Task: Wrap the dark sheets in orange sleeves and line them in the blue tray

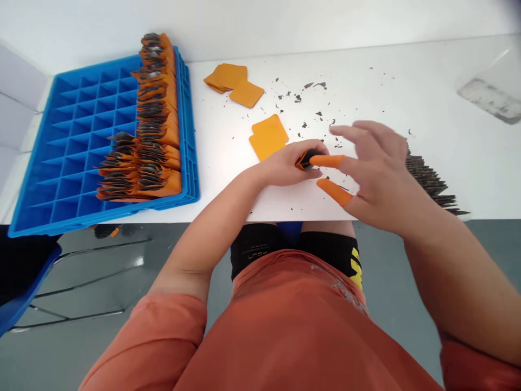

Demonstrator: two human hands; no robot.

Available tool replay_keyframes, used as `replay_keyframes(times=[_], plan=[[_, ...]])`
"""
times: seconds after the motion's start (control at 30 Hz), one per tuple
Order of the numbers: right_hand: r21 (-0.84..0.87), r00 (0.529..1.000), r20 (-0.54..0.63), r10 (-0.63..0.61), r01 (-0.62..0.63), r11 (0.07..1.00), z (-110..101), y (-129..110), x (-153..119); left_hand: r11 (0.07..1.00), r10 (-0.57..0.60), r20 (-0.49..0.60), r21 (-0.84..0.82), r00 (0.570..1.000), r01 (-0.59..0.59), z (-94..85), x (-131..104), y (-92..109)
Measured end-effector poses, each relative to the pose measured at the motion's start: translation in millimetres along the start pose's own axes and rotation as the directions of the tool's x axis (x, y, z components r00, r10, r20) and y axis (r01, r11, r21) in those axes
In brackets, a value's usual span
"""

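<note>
My left hand (291, 163) is wrapped round a small orange pouch (300, 161) with something dark and flat in its mouth. Orange covers sit on the thumb and index finger of my right hand (372, 174); its fingers are spread. The index tip overlaps the pouch's mouth, and I cannot tell whether it touches. Just beyond my left hand lie flat orange pouches (268, 136). Beside my right hand, partly hidden by it, a row of thin dark pieces (429, 176) rests on the table.
A blue divided crate (193, 136) stands at the left, its right-hand compartments packed with filled orange pouches (158, 130). More flat orange pouches (234, 81) lie at the back. Dark flakes (299, 98) litter the white table (427, 87). A clear, smudged container (488, 98) stands at the far right.
</note>
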State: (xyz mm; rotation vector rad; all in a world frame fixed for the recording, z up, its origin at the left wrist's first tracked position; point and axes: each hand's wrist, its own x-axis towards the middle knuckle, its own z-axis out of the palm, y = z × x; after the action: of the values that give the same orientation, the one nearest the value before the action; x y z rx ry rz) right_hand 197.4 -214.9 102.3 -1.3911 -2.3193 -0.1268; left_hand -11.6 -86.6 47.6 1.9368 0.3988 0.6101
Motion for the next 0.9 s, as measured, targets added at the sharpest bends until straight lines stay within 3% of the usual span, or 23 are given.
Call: replay_keyframes(times=[0.07,0.13,0.23,0.3,0.37,0.53,0.63,0.77,0.9], plan=[[0.028,0.989,-0.133,0.064,-0.061,0.998,3,-4,-7,1.000,0.000,-0.046,-0.009,0.999,0.000,-0.3,1,-1],[0.061,0.946,-0.305,0.112,-0.098,0.993,15,-9,-13,0.999,0.002,-0.061,-0.039,0.998,-0.005,-1.0,2,-2],[0.054,0.812,-0.577,0.089,-0.070,0.996,43,-21,-16,0.996,0.027,-0.045,-0.079,0.999,-0.030,-2.7,3,-3],[0.016,0.743,-0.667,0.055,-0.060,0.998,63,-28,-15,0.995,0.046,-0.022,-0.091,0.999,-0.048,-4.1,2,-2],[0.001,0.714,-0.697,0.062,-0.086,0.996,77,-31,-12,0.994,0.064,0.017,-0.093,0.998,-0.062,-5.3,2,-1],[0.076,0.773,-0.614,0.161,-0.145,0.986,89,-25,-7,0.992,0.086,0.109,-0.100,0.990,-0.075,-6.3,1,3],[0.075,0.761,-0.624,0.179,-0.170,0.983,91,-21,-7,0.993,0.073,0.129,-0.096,0.989,-0.061,-5.4,1,6],[0.043,0.761,-0.614,0.210,-0.234,0.971,95,-20,-8,0.999,0.033,0.109,-0.043,0.993,-0.029,-5.1,-1,12],[0.042,0.742,-0.638,0.206,-0.233,0.972,95,-18,-7,0.998,0.058,0.011,0.009,0.998,-0.058,-8.9,-5,19]])
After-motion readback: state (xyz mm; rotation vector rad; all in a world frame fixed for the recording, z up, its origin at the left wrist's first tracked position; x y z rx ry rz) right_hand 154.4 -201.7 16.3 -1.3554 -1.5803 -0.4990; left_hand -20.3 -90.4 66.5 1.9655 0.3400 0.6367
